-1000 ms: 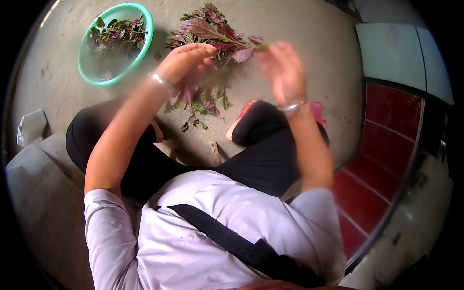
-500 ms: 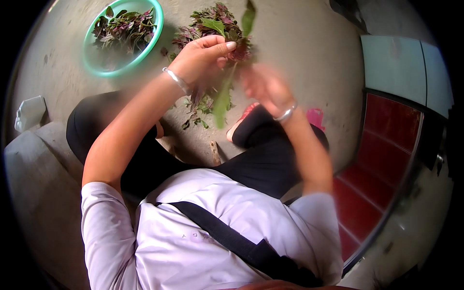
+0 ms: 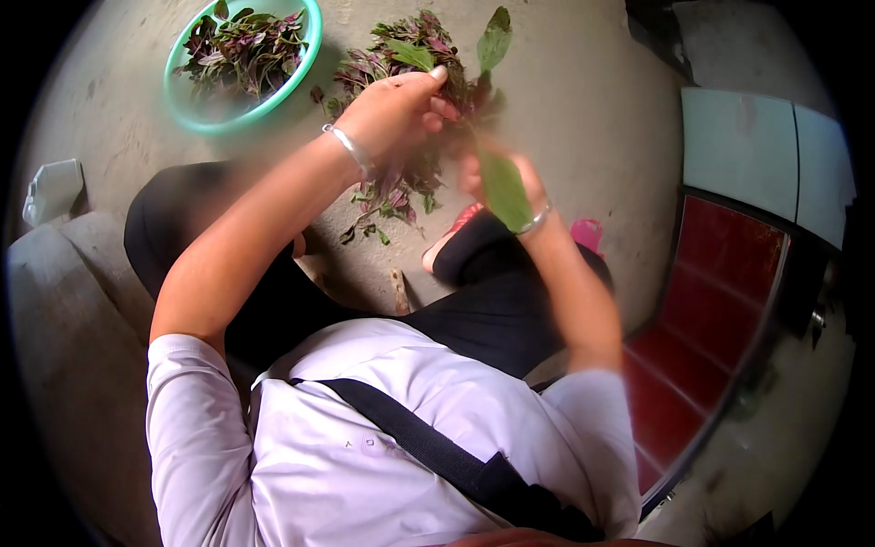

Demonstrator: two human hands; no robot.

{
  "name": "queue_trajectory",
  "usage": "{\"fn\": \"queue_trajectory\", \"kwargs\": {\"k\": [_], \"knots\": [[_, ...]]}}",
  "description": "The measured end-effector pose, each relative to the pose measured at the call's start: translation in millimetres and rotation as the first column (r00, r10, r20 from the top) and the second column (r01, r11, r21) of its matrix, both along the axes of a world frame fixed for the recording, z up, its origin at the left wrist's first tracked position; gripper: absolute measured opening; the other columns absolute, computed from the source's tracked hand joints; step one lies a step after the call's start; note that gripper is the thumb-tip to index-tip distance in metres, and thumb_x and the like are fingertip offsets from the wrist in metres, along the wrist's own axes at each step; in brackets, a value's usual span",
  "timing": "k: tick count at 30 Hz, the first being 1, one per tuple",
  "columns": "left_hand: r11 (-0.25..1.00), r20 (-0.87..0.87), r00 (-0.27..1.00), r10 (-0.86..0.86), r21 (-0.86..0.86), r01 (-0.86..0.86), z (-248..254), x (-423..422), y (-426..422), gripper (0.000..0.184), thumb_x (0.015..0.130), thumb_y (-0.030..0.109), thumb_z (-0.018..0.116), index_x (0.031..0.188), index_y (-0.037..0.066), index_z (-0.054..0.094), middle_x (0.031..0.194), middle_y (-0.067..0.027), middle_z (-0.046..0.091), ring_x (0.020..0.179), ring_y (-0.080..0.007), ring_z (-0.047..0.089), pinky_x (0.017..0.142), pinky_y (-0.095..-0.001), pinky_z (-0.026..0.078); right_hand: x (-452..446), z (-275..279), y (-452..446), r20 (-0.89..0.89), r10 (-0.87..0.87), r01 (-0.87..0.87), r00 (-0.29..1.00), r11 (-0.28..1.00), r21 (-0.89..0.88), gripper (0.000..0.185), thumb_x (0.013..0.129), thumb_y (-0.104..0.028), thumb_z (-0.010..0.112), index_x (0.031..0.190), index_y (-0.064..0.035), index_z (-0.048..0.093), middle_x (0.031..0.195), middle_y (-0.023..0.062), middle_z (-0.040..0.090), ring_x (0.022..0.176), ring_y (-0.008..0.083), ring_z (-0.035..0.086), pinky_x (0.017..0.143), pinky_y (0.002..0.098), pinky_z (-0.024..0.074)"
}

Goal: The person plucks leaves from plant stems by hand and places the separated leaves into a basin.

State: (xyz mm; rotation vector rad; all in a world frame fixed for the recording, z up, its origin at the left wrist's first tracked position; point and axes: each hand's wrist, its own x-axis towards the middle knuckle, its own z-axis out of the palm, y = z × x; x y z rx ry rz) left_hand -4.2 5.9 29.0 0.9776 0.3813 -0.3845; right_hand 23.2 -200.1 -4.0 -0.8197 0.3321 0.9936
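My left hand (image 3: pixel 401 108) is closed in a pinch on a leafy amaranth stem, above a pile of purple-green leaves on the floor. One broad green leaf (image 3: pixel 493 41) of the stem points up, and another (image 3: pixel 504 193) hangs down in front of my right hand (image 3: pixel 524 173). The fingers of that hand are curled close to the stem, partly blurred and partly covered by the leaf; what they hold is hidden. Beneath both hands lies the amaranth pile (image 3: pixel 424 36), with loose sprigs (image 3: pixel 394 202) nearer my feet.
A green plastic basin (image 3: pixel 314 46) holding more leaves (image 3: pixel 246 55) stands at upper left. On the floor are a whitish plastic container (image 3: pixel 53 191), a pink object (image 3: pixel 587 234) and a small wooden piece (image 3: pixel 399 290). A red-tiled structure (image 3: pixel 720 273) borders the right side.
My right hand has moved slightly up and left, its fingers now more curled. The stem in my left hand has swung, its lower leaf now lying across my right hand.
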Motion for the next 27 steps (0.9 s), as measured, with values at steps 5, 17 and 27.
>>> {"fn": "queue_trajectory", "kwargs": {"k": [5, 17, 27], "knots": [[0.934, 0.038, 0.956, 0.291, 0.204, -0.292, -12, 4, 9, 0.035, 0.089, 0.036, 0.044, 0.096, 0.002, 0.051, 0.083, -0.0045, 0.058, 0.066, -0.0067, 0.050, 0.059, -0.0180, 0.041, 9, 14, 5, 0.364, -0.108, 0.206, 0.925, 0.949, -0.240, 0.018, 0.088, -0.020, 0.045, 0.085, -0.0029, 0.051, 0.071, 0.0049, 0.057, 0.059, 0.0163, 0.054, 0.059, 0.0294, 0.0471], [0.538, 0.312, 0.778, -0.545, 0.842, 0.040, -48, -24, -31, 0.037, 0.084, 0.023, 0.053, 0.114, 0.008, 0.041, 0.080, -0.0168, 0.058, 0.076, -0.0330, 0.058, 0.064, -0.0390, 0.045, -11, 27, 22, 0.617, 0.336, -0.007, 0.711, 0.882, -0.472, 0.029, 0.092, -0.026, 0.040, 0.093, -0.0002, 0.054, 0.078, 0.0063, 0.060, 0.063, 0.0098, 0.056, 0.059, 0.0210, 0.0455], [-0.643, 0.326, 0.906, -0.271, 0.639, -0.422, -9, 30, 105, 0.027, 0.065, 0.013, 0.061, 0.090, 0.004, 0.054, 0.094, -0.0192, 0.053, 0.097, -0.0338, 0.046, 0.086, -0.0438, 0.034, 5, -31, 4, 0.444, 0.558, -0.166, 0.701, 0.733, -0.660, 0.025, 0.087, -0.021, 0.049, 0.099, -0.0010, 0.057, 0.082, 0.0038, 0.060, 0.060, 0.0082, 0.057, 0.054, 0.0195, 0.0449]]}}
